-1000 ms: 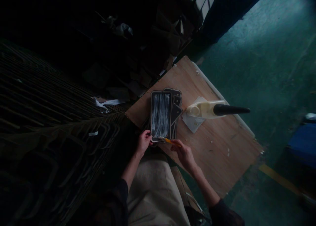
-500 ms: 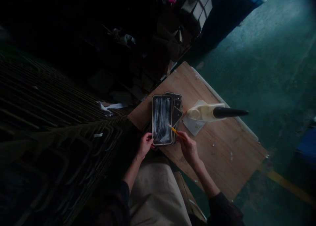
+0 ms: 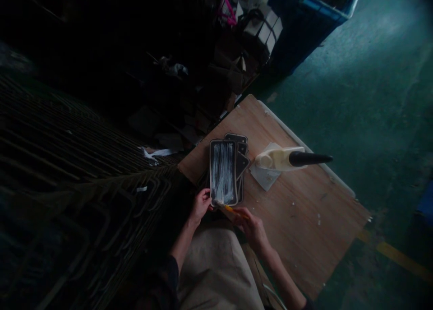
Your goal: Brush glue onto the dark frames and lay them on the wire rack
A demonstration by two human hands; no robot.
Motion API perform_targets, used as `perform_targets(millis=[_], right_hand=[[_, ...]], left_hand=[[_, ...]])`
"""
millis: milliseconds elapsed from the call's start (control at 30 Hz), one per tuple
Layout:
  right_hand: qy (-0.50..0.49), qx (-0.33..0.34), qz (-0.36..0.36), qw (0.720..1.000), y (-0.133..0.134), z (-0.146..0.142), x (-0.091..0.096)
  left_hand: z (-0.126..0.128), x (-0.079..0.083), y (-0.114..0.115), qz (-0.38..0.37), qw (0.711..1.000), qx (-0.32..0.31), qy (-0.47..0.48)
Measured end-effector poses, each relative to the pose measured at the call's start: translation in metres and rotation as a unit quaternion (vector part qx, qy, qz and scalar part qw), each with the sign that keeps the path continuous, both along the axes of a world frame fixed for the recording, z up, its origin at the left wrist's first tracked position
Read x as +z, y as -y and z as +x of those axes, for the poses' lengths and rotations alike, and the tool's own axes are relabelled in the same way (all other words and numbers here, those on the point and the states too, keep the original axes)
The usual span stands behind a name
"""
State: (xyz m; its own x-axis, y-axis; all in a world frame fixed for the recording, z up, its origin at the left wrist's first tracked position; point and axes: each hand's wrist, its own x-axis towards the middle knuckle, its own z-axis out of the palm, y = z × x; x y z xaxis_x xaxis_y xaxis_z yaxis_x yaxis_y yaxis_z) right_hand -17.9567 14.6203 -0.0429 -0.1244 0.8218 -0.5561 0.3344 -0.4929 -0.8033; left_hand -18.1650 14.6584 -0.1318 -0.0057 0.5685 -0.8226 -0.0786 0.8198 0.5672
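A dark rectangular panel with a pale rim lies on top of a stack of similar dark pieces. White streaks run lengthwise over its face. My left hand pinches the panel's near left corner. In my right hand is a brush with a yellow handle; its tip touches the panel's near edge, close to my left fingers. To the right of the stack, a cream-coloured bottle with a long black part stands on a pale sheet.
The stack and bottle rest on a wooden board. Rows of dark, curved-edge pieces fill the left side. A blue crate stands on the green floor at the back, beside a dark heap of scraps.
My right hand has brought the brush down and left, from the panel's right side to its near edge. My left hand keeps its hold on the corner. The view has shifted slightly.
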Motion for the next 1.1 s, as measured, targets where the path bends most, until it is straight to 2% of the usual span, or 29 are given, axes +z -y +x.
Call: perform_targets(millis=[133, 267, 400, 600, 733, 833, 933, 1033, 1100], right_hand=[[0.014, -0.123, 0.046, 0.991, -0.012, 0.018, 0.018], [0.052, -0.203, 0.099, 0.973, -0.018, 0.031, 0.031], [0.072, -0.249, 0.139, 0.956, -0.013, 0.04, 0.046], [0.085, -0.286, 0.161, 0.941, -0.002, 0.053, 0.069], [0.086, -0.278, 0.187, 0.938, -0.004, 0.055, 0.082], [0.072, -0.251, 0.217, 0.941, -0.015, 0.047, 0.089], [0.032, -0.172, 0.217, 0.96, -0.029, 0.035, 0.093], [-0.012, -0.071, 0.181, 0.981, -0.04, 0.025, 0.093], [-0.029, -0.035, 0.168, 0.985, -0.047, 0.021, 0.091]], left_hand=[[-0.001, 0.022, -0.005, 0.007, 1.0, -0.002, 0.018], [0.0, 0.048, -0.011, 0.011, 0.999, -0.01, 0.043], [-0.001, 0.072, -0.013, 0.016, 0.996, -0.001, 0.089], [-0.002, 0.107, -0.015, 0.036, 0.991, -0.002, 0.127], [0.0, 0.127, -0.017, 0.04, 0.991, -0.001, 0.128], [0.003, 0.135, -0.015, 0.046, 0.99, 0.003, 0.131], [0.006, 0.139, -0.009, 0.04, 0.991, 0.01, 0.129], [0.006, 0.146, -0.001, 0.039, 0.99, 0.017, 0.136], [0.005, 0.154, 0.005, 0.042, 0.989, 0.018, 0.142]])
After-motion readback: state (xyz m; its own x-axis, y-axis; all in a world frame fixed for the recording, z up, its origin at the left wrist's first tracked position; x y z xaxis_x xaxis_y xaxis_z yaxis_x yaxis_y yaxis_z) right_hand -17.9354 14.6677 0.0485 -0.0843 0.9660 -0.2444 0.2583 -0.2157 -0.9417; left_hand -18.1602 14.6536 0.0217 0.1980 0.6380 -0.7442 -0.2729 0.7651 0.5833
